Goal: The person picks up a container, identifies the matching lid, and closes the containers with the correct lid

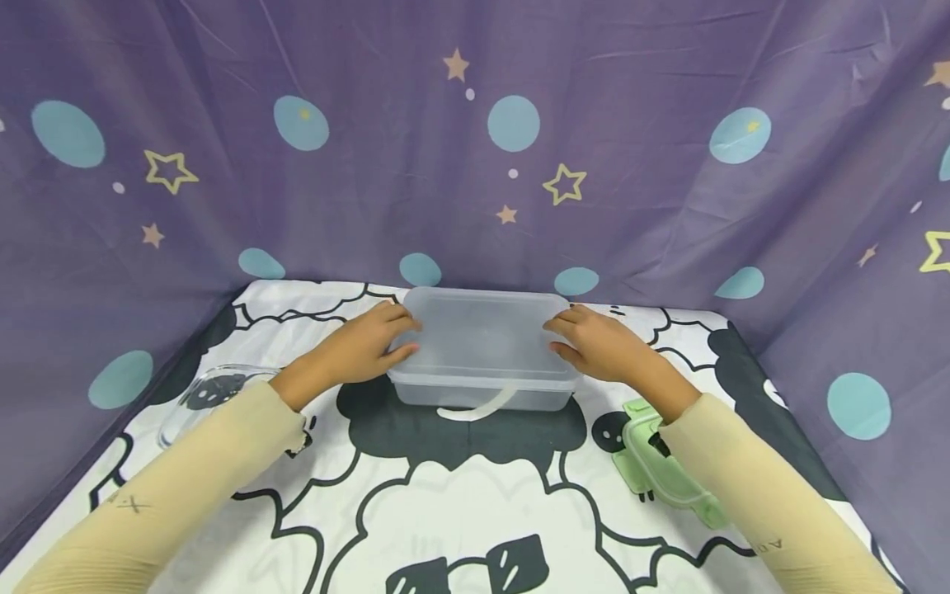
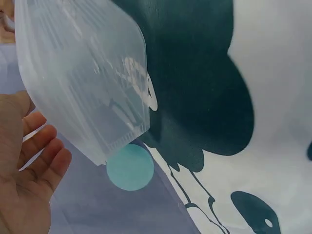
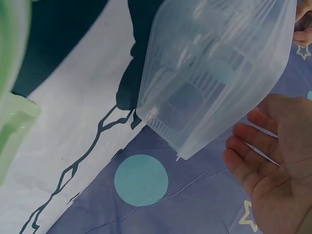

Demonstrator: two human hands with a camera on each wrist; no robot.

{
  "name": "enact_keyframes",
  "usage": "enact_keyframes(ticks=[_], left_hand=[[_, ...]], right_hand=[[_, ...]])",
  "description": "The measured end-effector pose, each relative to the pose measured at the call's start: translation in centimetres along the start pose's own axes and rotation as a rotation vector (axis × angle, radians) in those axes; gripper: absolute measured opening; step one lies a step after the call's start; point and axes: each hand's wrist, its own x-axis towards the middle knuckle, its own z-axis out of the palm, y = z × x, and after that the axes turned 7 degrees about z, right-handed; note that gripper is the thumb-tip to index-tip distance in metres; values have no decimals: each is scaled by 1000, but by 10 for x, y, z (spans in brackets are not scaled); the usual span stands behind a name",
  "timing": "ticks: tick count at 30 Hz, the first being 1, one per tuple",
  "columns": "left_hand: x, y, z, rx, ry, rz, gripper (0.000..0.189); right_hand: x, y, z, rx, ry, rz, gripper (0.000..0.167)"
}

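Person's L hand & R hand at opp. ends of translucent box, fingers loosely bent, slightly apart, tips on lid's edges; box sits at far side of cloth, approx. centre, nr purple curtain. Clear container partly behind L sleeve, green container beside R sleeve

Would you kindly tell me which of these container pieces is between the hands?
The frosted box, left hand and right hand at its ends; the clear dish lies farther left, the green lid farther right.
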Motion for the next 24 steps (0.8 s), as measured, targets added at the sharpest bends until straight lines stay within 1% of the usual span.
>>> enact_keyframes(ticks=[4, 6, 10, 13, 15, 18, 22, 24], left_hand=[[-11, 10, -1, -4, 11, -8, 30], [-16, 14, -1, -8, 12, -3, 30], [-23, 20, -1, -2, 11, 25, 32], [-28, 23, 0, 13, 23, 56, 34], [-31, 25, 1, 24, 37, 87, 34], [-34, 26, 3, 50, 60, 157, 34], [-34, 29, 6, 92, 95, 253, 34], [-35, 30, 7, 116, 109, 284, 34]], right_hand=[[-10, -4, 3, -2, 15, -46, 30], [-15, -6, 3, -4, 37, -78, 27], [-25, -11, 4, -10, 109, -145, 22], [-33, -15, 7, -15, 149, -190, 21], [-38, -17, 9, -17, 166, -220, 20], [-44, -22, 13, -25, 187, -262, 19], [-48, -25, 17, -61, 230, -322, 20], [-50, -26, 18, -80, 252, -345, 19]])
